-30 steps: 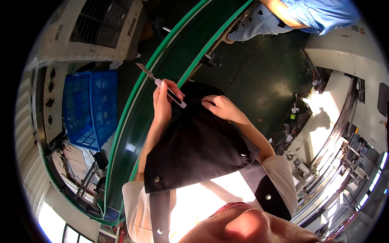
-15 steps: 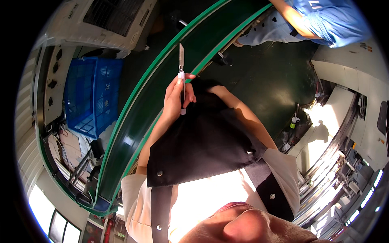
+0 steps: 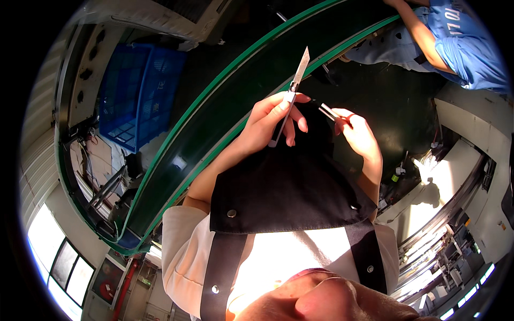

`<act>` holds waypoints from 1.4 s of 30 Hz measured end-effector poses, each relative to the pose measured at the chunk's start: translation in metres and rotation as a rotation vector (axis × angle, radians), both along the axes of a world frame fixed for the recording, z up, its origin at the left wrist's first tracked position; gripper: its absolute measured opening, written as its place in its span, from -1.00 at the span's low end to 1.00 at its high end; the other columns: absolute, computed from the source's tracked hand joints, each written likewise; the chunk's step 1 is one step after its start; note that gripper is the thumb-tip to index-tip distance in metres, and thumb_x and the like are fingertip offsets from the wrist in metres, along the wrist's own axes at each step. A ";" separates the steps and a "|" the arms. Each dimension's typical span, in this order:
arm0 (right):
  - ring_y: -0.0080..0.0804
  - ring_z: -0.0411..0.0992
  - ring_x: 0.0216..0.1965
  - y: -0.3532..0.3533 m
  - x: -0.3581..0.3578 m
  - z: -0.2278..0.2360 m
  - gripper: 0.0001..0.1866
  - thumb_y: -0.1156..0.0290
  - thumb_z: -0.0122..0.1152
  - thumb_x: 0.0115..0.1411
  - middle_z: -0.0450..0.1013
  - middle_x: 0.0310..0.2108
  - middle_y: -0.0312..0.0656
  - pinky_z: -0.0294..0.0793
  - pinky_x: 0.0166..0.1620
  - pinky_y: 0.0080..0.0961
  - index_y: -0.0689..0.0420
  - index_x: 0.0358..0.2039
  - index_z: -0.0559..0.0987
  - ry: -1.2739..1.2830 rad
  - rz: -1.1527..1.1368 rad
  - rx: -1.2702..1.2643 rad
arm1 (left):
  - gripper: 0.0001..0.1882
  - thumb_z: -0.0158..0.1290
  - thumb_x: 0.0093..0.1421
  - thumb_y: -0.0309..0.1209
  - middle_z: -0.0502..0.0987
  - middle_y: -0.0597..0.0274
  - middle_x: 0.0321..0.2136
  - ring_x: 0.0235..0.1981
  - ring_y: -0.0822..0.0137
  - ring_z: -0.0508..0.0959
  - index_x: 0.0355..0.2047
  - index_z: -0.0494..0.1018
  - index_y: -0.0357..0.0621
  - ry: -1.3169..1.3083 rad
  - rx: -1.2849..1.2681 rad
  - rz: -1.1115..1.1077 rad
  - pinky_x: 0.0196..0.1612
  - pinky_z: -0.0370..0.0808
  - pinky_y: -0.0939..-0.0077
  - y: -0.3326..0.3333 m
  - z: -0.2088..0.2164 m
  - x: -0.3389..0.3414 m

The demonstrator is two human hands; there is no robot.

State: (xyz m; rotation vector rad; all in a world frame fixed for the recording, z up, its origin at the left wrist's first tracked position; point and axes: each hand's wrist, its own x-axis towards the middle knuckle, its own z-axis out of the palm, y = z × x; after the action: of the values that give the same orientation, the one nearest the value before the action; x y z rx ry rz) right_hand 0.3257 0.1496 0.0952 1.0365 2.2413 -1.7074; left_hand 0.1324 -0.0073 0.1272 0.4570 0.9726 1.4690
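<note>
My left hand [image 3: 265, 120] is closed around a utility knife [image 3: 301, 68], its silver blade with a slanted tip pointing up and away. The slim handle runs down across the palm, thumb pressed on it near the blade. To the right, my right hand [image 3: 357, 135] pinches a short, slim silver-grey piece [image 3: 327, 112] between thumb and fingers; its exact kind is not clear. This piece and the knife are apart. Both hands are raised in front of my black apron [image 3: 289, 192], close to the conveyor's near edge.
A green-edged conveyor belt [image 3: 227, 109] curves from lower left to upper right. Beyond it stand blue plastic crates [image 3: 140, 101]. A co-worker in a blue shirt [image 3: 466, 45] is at the far right. Machinery [image 3: 439, 251] lines the right side.
My right hand has come up into view from behind the apron, holding the slim grey piece. My left hand has shifted right, and the knife now tilts to the right.
</note>
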 end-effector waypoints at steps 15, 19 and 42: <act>-0.79 0.11 -0.72 -0.013 -0.012 0.034 -0.83 0.45 -0.03 0.23 0.32 -0.67 -0.33 0.06 -0.66 -0.80 0.29 -0.25 0.42 0.539 -0.468 -0.219 | -0.57 -0.34 0.32 -0.26 0.51 0.04 -0.51 -0.69 0.38 0.46 -0.02 0.23 -0.41 0.135 -0.156 -0.001 -0.58 0.41 0.63 0.002 -0.001 -0.003; -0.79 0.07 -0.67 -0.012 -0.008 0.037 -0.81 0.40 -0.08 0.26 0.19 -0.69 -0.43 0.03 -0.60 -0.78 0.27 -0.26 0.41 0.557 -0.452 -0.224 | -0.58 -0.30 0.31 -0.26 0.52 0.02 -0.51 -0.67 0.38 0.47 -0.05 0.26 -0.41 0.172 -0.139 -0.073 -0.56 0.41 0.63 0.006 0.000 -0.002; -0.76 0.10 -0.64 -0.032 -0.022 0.037 -0.84 0.45 -0.03 0.23 0.20 -0.66 -0.41 0.07 -0.59 -0.75 0.26 -0.45 0.40 0.420 -0.556 0.370 | -0.69 -0.21 0.29 -0.33 0.51 0.02 -0.44 -0.60 0.40 0.50 -0.10 0.28 -0.34 0.105 -0.082 -0.113 -0.60 0.43 0.68 0.007 0.013 -0.002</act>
State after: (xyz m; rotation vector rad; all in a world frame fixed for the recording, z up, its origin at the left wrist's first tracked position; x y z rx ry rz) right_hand 0.3037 0.1174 0.1323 1.6422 2.8038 -1.8897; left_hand 0.1303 0.0001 0.1398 0.5248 1.0686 1.3097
